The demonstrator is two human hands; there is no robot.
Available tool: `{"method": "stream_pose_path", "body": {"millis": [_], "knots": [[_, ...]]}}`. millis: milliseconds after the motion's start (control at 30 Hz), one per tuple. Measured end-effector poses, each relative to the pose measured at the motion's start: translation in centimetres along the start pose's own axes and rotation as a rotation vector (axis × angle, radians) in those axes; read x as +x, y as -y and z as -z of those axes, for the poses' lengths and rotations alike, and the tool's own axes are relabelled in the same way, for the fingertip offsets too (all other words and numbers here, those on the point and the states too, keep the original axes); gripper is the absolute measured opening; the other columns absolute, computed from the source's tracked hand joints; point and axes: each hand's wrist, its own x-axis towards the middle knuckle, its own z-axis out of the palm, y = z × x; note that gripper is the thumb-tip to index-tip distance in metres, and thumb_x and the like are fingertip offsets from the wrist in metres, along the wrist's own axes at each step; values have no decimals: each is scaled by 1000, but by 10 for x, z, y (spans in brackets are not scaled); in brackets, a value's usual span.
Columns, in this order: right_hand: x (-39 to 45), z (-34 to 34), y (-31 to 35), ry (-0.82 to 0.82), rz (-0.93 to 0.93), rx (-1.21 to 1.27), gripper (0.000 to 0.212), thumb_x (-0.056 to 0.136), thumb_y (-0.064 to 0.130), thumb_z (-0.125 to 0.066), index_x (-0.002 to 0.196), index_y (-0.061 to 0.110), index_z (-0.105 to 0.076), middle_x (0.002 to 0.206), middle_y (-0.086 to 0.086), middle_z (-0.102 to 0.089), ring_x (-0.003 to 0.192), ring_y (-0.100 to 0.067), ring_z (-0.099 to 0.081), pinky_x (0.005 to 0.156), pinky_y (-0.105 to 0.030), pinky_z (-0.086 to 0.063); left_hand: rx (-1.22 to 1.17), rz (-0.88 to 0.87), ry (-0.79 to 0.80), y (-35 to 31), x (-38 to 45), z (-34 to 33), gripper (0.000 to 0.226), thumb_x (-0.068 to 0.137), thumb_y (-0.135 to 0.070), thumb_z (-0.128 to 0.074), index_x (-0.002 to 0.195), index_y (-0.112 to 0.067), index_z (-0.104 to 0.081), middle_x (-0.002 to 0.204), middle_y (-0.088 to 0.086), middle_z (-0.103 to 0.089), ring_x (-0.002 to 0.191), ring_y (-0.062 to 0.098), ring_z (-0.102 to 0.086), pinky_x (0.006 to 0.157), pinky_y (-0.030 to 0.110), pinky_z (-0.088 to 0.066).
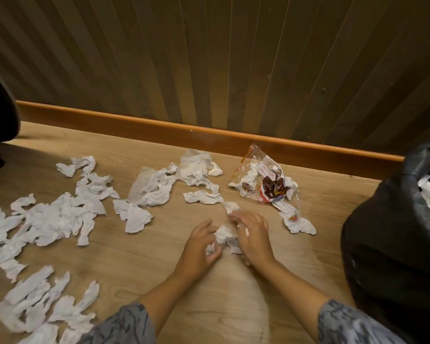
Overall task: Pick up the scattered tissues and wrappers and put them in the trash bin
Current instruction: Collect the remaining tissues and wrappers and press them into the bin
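- Clearly the job is only partly done: the trash bin (392,244), lined with a black bag, already shows some white paper inside at the right edge of view, but most of the litter is still on the wooden floor (139,264).
- Left to clear, by my reading: the large spread of crumpled tissues (60,217) at the left, more strips near the skirting board (174,135), and a clear plastic snack wrapper (261,180) with a brown-and-red packet inside, lying beside the bin.
- Both hands work one small wad of tissue (225,238) low on the floor, between them.
- Left hand (201,247) curls its fingers round the wad's near side.
- Right hand (252,234) presses over the far side, fingers bent onto tissue; the bin stands near, to its right.
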Motion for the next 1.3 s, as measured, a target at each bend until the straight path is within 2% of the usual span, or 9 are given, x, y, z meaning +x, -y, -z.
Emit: {"method": "stream_pose_path", "body": {"millis": [133,267,367,433,667,800,1000,1100,1300], "knots": [[-48,-3,-28,104,230,-403,34,93,38,-51,120,21,-61,102,3,-57,102,-19,-52,111,-48,-26,5,55,-123,9,-27,17,39,71,4,-63,86,-28,-46,98,-10,-51,101,6,-50,86,12,-38],[-63,3,-36,55,315,-296,25,89,40,-68,82,17,-59,85,5,-50,85,-15,-47,83,-26,-40,-1,130,-212,8,-41,34,29,75,-14,-48,101,-25,-56,94,-7,-51,88,3,-50,78,8,-38],[-59,7,-27,43,251,-187,24,86,15,-69,72,16,-50,90,5,-47,86,-12,-46,75,-20,-38,-10,178,-260,1,-38,40,13,74,-28,-62,74,-14,-62,78,-4,-48,68,5,-51,60,14,-39],[-49,13,-17,46,169,-133,21,81,3,-66,75,16,-51,104,2,-53,94,-15,-55,79,-23,-44,3,216,-324,-8,-31,43,34,70,-34,-80,61,-13,-55,73,0,-46,61,7,-49,56,14,-39],[13,50,64,-79,158,13,14,92,17,-64,105,16,-60,89,8,-63,81,-9,-60,72,-25,-50,-180,194,-375,-67,31,74,19,83,4,-65,72,-11,-61,108,8,-57,92,19,-65,66,19,-55],[43,91,121,-153,323,-32,13,91,27,-66,87,14,-67,77,6,-65,71,-7,-59,66,-30,-51,-385,177,-402,-121,52,107,25,92,-4,-60,70,-13,-50,97,10,-70,68,11,-72,46,22,-52],[56,181,197,-351,438,47,39,94,30,-62,59,14,-60,54,3,-55,54,-10,-54,53,-23,-43,-345,-68,-237,-221,71,144,27,86,-19,-70,111,-21,-60,97,-7,-64,58,12,-68,46,21,-52],[48,224,209,-496,389,166,45,96,27,-58,56,7,-58,50,-1,-53,51,-14,-53,50,-18,-40,-297,-135,-160,-274,82,140,16,84,-34,-71,85,-18,-69,74,-2,-68,58,11,-65,57,25,-56],[9,314,172,-711,230,295,54,98,31,-46,54,1,-55,52,-14,-51,52,-24,-50,59,-34,-45,-611,-81,-12,-374,98,89,51,87,-52,-60,55,-12,-57,53,3,-56,52,12,-54,56,30,-48]]}}
